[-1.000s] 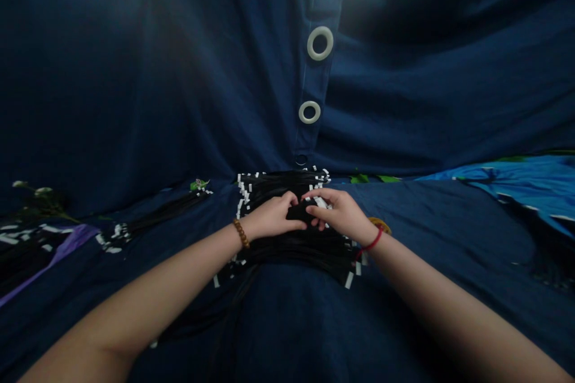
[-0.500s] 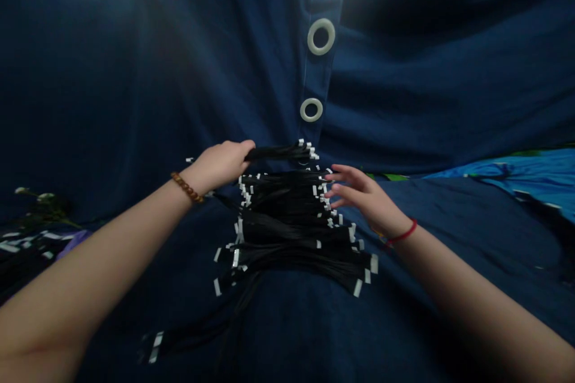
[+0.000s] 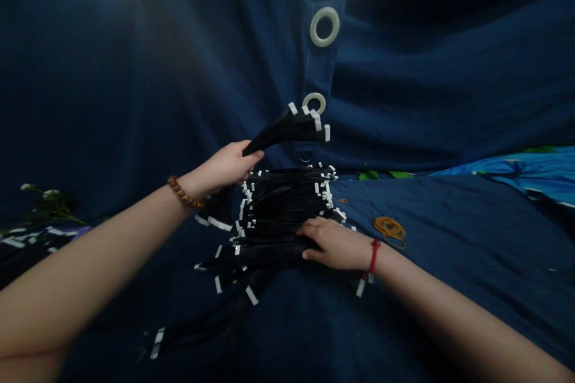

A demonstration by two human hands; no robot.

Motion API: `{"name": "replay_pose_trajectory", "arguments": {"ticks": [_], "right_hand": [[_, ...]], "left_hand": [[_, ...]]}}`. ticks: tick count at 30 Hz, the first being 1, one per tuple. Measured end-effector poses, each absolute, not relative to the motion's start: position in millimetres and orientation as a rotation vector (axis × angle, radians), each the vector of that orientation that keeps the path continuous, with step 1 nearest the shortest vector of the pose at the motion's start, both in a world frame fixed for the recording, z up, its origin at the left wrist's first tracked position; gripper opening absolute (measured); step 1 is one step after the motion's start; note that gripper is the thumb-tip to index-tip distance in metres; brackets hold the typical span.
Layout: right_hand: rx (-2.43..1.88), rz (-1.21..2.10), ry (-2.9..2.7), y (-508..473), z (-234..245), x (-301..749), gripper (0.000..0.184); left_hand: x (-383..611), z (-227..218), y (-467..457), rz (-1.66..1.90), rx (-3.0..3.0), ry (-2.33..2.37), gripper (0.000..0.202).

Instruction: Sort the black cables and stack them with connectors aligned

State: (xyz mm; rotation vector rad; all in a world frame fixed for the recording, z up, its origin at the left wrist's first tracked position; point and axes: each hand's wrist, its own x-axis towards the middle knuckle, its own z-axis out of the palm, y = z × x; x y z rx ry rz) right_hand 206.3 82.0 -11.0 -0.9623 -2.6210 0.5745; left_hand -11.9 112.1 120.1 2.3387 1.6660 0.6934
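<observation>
A pile of black strips with white taped ends [image 3: 283,203] lies on dark blue cloth in front of me. My left hand [image 3: 227,164], with a brown bead bracelet at the wrist, is closed on a small bundle of these black strips [image 3: 291,125] and holds it up above the pile. My right hand [image 3: 332,242], with a red cord at the wrist, rests on the near right part of the pile. Its fingers curl onto the strips and press them down.
Yellow rubber bands [image 3: 390,227] lie on the cloth right of the pile. A blue curtain with white eyelet rings [image 3: 324,26] hangs behind. More black strips [image 3: 27,236] lie at the far left, and a light blue patterned cloth [image 3: 516,167] at the right.
My left hand lifted a bundle of strips out of the pile and raised it. My right hand moved from the pile's far right side down onto its near part.
</observation>
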Motion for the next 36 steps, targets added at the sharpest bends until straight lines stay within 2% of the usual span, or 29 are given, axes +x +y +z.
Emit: {"name": "replay_pose_trajectory", "arguments": {"ticks": [3, 5, 7, 11, 18, 23, 28, 33, 36], "right_hand": [[-1.072, 0.449, -2.701, 89, -7, 217, 0.070], [-1.162, 0.400, -2.734, 94, -2, 228, 0.075], [-1.229, 0.363, -2.759, 98, 3, 239, 0.064], [-1.254, 0.265, -2.777, 100, 14, 251, 0.013], [-1.154, 0.049, -2.590, 83, 38, 243, 0.022], [-1.138, 0.010, -2.572, 74, 15, 214, 0.028], [-1.036, 0.045, -2.776, 78, -13, 201, 0.028], [-1.034, -0.091, -2.786, 80, 0, 207, 0.012], [-1.094, -0.156, -2.731, 83, 7, 213, 0.017]], "left_hand": [[-14, 117, 100, 0.774, 2.130, 1.617, 0.023], [-12, 114, 89, 0.713, 2.109, 1.620, 0.023], [-9, 111, 79, 0.599, 2.183, 1.651, 0.026], [-12, 105, 72, 0.568, 2.158, 1.651, 0.028], [-27, 109, 68, 0.712, 1.879, 1.590, 0.023], [-29, 112, 61, 0.800, 1.802, 1.517, 0.022], [-28, 106, 57, 0.627, 2.038, 1.598, 0.028], [-22, 99, 54, 0.481, 2.301, 1.598, 0.030], [-21, 96, 55, 0.475, 2.320, 1.597, 0.031]]}}
